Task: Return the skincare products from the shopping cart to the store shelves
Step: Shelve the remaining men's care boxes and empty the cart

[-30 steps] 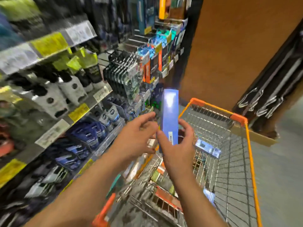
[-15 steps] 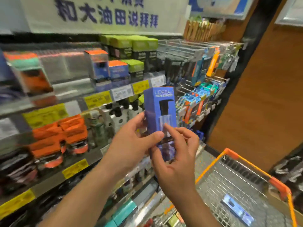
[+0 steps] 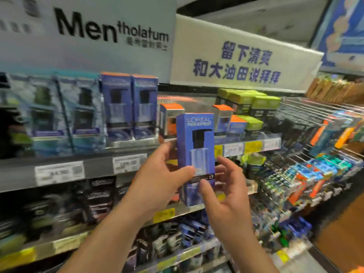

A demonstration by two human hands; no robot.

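Observation:
A tall blue L'Oreal Men Expert box point(image 3: 195, 146) stands upright in front of the top shelf point(image 3: 102, 164). My left hand point(image 3: 159, 182) grips its lower left side, thumb across the front. My right hand point(image 3: 224, 192) holds its lower right, thumb on the front and fingers behind. Two matching blue boxes point(image 3: 130, 107) stand on the top shelf to the upper left. The shopping cart is out of view.
Smaller orange-topped boxes point(image 3: 171, 119) and green-topped boxes point(image 3: 254, 107) sit on the top shelf behind the held box. Dark packs fill the lower shelves point(image 3: 98, 196). Razors hang on wire hooks point(image 3: 315, 170) at the right. Brand signs point(image 3: 242, 62) run above.
The view has swung up from the cart to the upper shelves. Both hands have lifted the blue box higher, level with the top shelf's edge.

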